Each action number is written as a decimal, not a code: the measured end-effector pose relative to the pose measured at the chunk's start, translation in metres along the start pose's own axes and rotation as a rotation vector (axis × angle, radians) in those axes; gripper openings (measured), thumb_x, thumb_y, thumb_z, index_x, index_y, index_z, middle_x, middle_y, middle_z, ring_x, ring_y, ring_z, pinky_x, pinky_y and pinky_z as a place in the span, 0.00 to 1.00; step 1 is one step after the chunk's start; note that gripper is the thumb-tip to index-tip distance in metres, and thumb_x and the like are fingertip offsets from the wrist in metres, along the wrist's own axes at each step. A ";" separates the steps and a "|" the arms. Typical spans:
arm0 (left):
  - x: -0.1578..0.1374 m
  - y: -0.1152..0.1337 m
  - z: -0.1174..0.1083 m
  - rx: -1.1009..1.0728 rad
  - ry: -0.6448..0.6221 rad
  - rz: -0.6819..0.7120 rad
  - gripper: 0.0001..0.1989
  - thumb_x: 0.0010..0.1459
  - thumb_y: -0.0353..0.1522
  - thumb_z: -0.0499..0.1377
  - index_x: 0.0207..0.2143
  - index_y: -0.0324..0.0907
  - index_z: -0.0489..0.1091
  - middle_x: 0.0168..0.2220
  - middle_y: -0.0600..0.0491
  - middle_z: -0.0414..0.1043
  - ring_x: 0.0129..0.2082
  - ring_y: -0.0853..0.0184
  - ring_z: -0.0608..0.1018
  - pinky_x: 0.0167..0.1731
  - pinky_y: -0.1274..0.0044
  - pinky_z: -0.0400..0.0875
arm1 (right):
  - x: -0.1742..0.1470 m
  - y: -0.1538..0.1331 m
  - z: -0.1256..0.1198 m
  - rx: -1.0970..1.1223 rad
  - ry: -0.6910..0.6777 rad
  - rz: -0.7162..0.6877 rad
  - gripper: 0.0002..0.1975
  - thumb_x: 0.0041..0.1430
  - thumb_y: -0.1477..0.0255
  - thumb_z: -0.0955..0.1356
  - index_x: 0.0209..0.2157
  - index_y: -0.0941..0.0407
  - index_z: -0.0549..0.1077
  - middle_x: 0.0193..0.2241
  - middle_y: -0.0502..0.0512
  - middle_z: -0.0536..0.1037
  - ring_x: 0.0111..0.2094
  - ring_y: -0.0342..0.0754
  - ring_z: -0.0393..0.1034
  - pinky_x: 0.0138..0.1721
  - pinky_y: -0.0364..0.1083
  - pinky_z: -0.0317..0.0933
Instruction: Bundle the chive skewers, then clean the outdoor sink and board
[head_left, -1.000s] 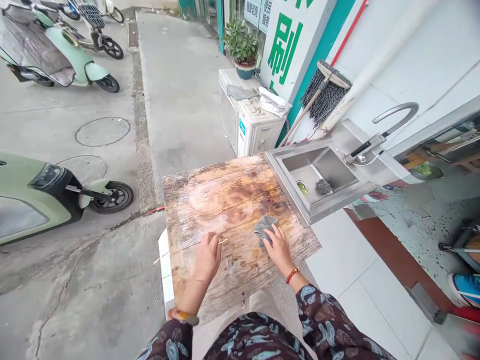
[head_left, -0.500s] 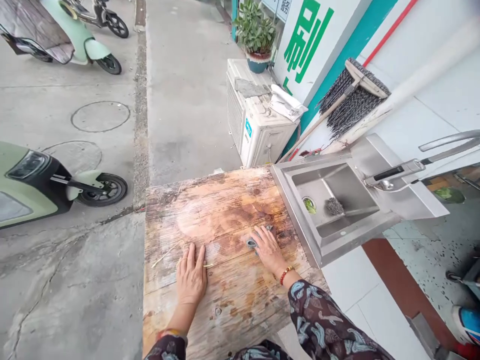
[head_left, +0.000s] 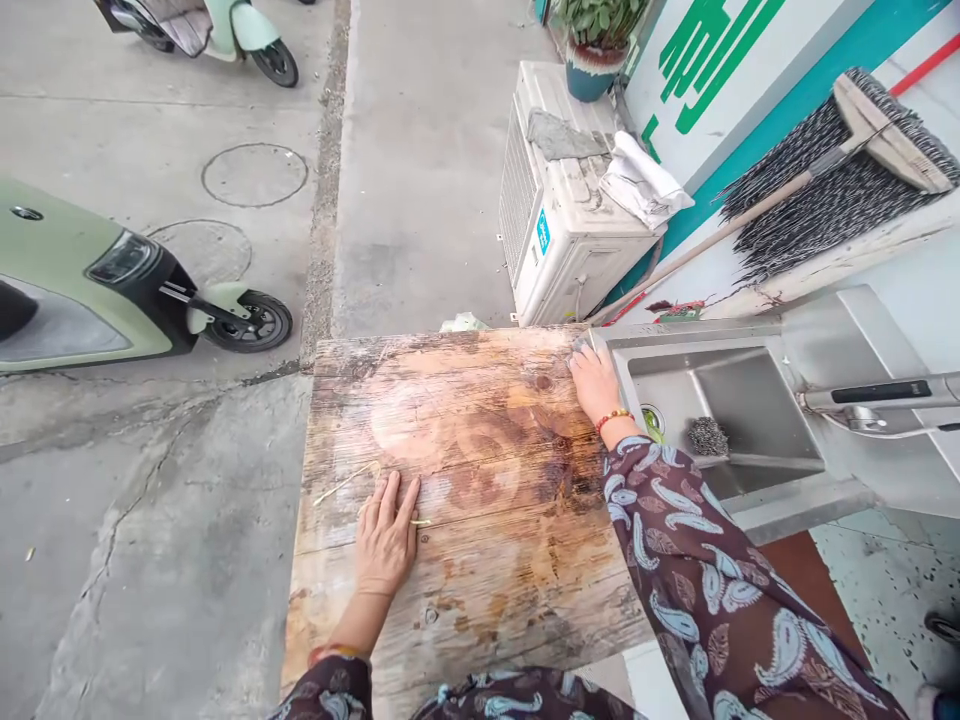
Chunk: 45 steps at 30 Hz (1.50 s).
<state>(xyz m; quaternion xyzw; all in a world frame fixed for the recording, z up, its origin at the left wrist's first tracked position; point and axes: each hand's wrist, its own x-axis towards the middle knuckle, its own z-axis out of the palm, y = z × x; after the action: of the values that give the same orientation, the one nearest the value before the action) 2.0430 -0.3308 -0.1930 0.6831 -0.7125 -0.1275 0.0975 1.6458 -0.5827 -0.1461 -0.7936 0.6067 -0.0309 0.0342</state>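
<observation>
My left hand [head_left: 386,535] lies flat on the worn wooden tabletop [head_left: 480,570], fingers stretched out. A thin yellowish strand [head_left: 343,484] runs beside and apparently under its fingers. At the table's far right corner, by the rim of the steel sink [head_left: 626,350], my right hand [head_left: 595,388] presses down with its fingers bent. Beneath it is a grey cloth, of which only a little shows at the fingertips. Damp-looking patches and a pale round sheen mark the wood.
In the sink lie a steel wool scrubber [head_left: 707,436] and green leaf scraps [head_left: 652,425] at the drain. A faucet [head_left: 870,400] reaches over the sink. Beyond the table stand an air-conditioner unit [head_left: 581,245], a mop [head_left: 832,190] and a green scooter [head_left: 97,290].
My right hand has slid from the middle right of the tabletop to its far right corner, taking the grey cloth along. My left hand stays in place. The view has shifted.
</observation>
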 end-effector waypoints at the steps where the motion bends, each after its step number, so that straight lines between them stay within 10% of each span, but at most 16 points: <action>1: 0.000 0.000 0.000 -0.006 0.001 -0.002 0.26 0.65 0.34 0.49 0.64 0.44 0.65 0.69 0.42 0.56 0.68 0.49 0.60 0.64 0.58 0.55 | -0.025 -0.002 0.002 -0.004 -0.006 0.004 0.22 0.65 0.83 0.55 0.51 0.61 0.75 0.56 0.67 0.75 0.66 0.54 0.57 0.68 0.64 0.44; 12: 0.002 0.012 -0.006 -0.069 0.058 0.043 0.27 0.65 0.34 0.48 0.66 0.42 0.62 0.70 0.40 0.52 0.70 0.48 0.54 0.66 0.55 0.51 | -0.323 -0.047 -0.020 0.120 -0.126 0.153 0.23 0.63 0.82 0.59 0.50 0.48 0.77 0.53 0.54 0.78 0.62 0.54 0.65 0.65 0.64 0.54; 16: 0.002 0.019 -0.008 -0.052 0.070 0.075 0.27 0.66 0.34 0.48 0.66 0.40 0.61 0.71 0.39 0.49 0.69 0.46 0.53 0.65 0.53 0.51 | -0.383 -0.018 -0.051 0.272 -0.022 0.341 0.26 0.59 0.82 0.57 0.49 0.49 0.79 0.51 0.54 0.79 0.60 0.54 0.66 0.62 0.61 0.61; 20: 0.002 0.026 -0.007 -0.004 0.084 0.106 0.28 0.66 0.34 0.48 0.66 0.37 0.61 0.71 0.37 0.48 0.69 0.44 0.53 0.65 0.53 0.50 | -0.371 0.073 -0.078 0.306 0.359 0.799 0.26 0.61 0.77 0.57 0.56 0.55 0.74 0.53 0.62 0.77 0.55 0.56 0.70 0.57 0.60 0.65; 23: 0.007 0.026 -0.011 0.015 0.078 0.118 0.27 0.66 0.34 0.48 0.64 0.35 0.63 0.69 0.34 0.52 0.68 0.44 0.56 0.64 0.54 0.53 | -0.345 0.111 -0.070 0.300 0.388 0.916 0.27 0.60 0.79 0.56 0.57 0.59 0.72 0.50 0.67 0.78 0.53 0.56 0.71 0.57 0.61 0.63; 26: 0.011 0.027 -0.021 -0.025 0.036 0.132 0.26 0.66 0.35 0.46 0.62 0.34 0.65 0.65 0.33 0.59 0.65 0.46 0.62 0.62 0.55 0.59 | -0.333 0.072 -0.046 0.343 0.377 0.849 0.26 0.56 0.82 0.58 0.52 0.61 0.77 0.51 0.67 0.77 0.56 0.56 0.67 0.62 0.60 0.57; 30: 0.004 0.046 -0.038 -0.198 0.041 0.133 0.25 0.67 0.38 0.45 0.61 0.38 0.66 0.62 0.38 0.64 0.63 0.51 0.67 0.62 0.58 0.62 | -0.339 -0.052 -0.021 0.493 0.382 0.654 0.27 0.58 0.84 0.58 0.53 0.56 0.76 0.52 0.63 0.76 0.55 0.54 0.68 0.60 0.58 0.61; 33: -0.016 0.078 -0.049 -0.365 0.041 0.079 0.26 0.68 0.42 0.45 0.60 0.40 0.66 0.61 0.40 0.67 0.63 0.54 0.68 0.63 0.59 0.62 | -0.343 -0.106 -0.023 0.829 0.343 0.336 0.29 0.57 0.85 0.57 0.53 0.50 0.76 0.48 0.55 0.78 0.51 0.48 0.72 0.56 0.51 0.67; 36: -0.038 0.109 -0.058 -0.509 -0.005 -0.015 0.27 0.68 0.46 0.45 0.60 0.41 0.67 0.59 0.41 0.70 0.62 0.55 0.70 0.64 0.60 0.61 | -0.347 -0.075 -0.041 0.897 0.411 0.306 0.29 0.58 0.84 0.57 0.54 0.49 0.75 0.53 0.55 0.76 0.54 0.48 0.70 0.59 0.52 0.65; 41: -0.068 0.136 -0.069 -0.633 -0.118 -0.102 0.30 0.66 0.50 0.47 0.59 0.42 0.68 0.61 0.42 0.69 0.63 0.54 0.69 0.65 0.58 0.58 | -0.358 0.036 -0.046 0.568 0.476 0.681 0.25 0.63 0.79 0.58 0.57 0.57 0.72 0.55 0.64 0.73 0.59 0.56 0.64 0.63 0.60 0.58; 45: -0.083 0.142 -0.070 -0.696 -0.146 -0.113 0.32 0.65 0.53 0.48 0.59 0.41 0.68 0.61 0.41 0.69 0.63 0.54 0.70 0.66 0.58 0.57 | -0.363 -0.002 -0.028 0.532 0.391 0.568 0.25 0.60 0.83 0.59 0.54 0.58 0.75 0.54 0.65 0.74 0.59 0.57 0.62 0.63 0.60 0.55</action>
<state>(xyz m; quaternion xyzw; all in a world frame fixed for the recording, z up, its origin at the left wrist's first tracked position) 1.9340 -0.2469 -0.0790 0.6363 -0.5925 -0.4164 0.2659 1.5500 -0.2327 -0.1208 -0.5378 0.7670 -0.3252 0.1292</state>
